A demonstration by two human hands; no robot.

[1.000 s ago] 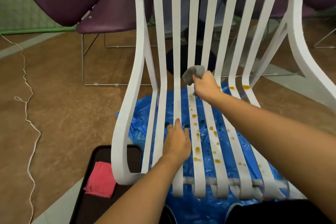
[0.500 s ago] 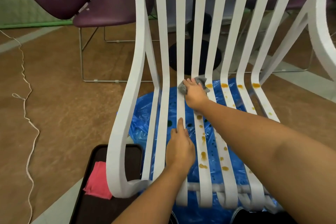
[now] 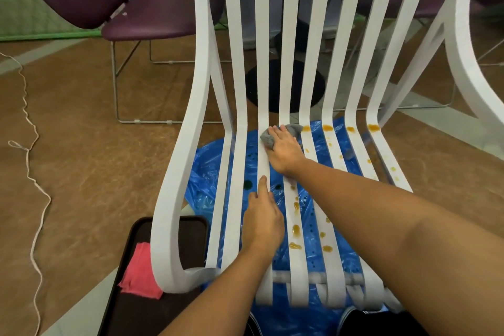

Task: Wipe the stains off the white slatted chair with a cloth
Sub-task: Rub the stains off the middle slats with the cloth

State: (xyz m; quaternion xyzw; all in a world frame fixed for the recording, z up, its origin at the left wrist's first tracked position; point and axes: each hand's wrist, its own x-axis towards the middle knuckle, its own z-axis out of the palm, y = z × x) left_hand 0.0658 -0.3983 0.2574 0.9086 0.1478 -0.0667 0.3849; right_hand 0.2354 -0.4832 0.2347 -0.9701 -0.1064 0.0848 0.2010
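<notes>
The white slatted chair [image 3: 188, 128] fills the middle of the view. Orange-brown stains [image 3: 296, 229] dot its centre and right seat slats, and more sit at the seat's back bend. A grey cloth [image 3: 293, 129] lies on the middle slats at that bend, with my right hand [image 3: 285, 153] pressing it flat against the seat. Nearer to me, my left hand [image 3: 263, 222] rests on a slat left of centre, its forefinger stretched out along the slat.
A blue plastic sheet [image 3: 207, 188] covers the floor under the chair. A dark tray [image 3: 161, 308] with a pink cloth [image 3: 140, 273] sits at the lower left. Purple chairs [image 3: 152, 8] and a black table base [image 3: 274, 84] stand behind; a white cord [image 3: 31, 180] trails at left.
My right hand came down with the grey cloth from the lower backrest onto the back of the seat and leftward. My left hand kept its place on the slat.
</notes>
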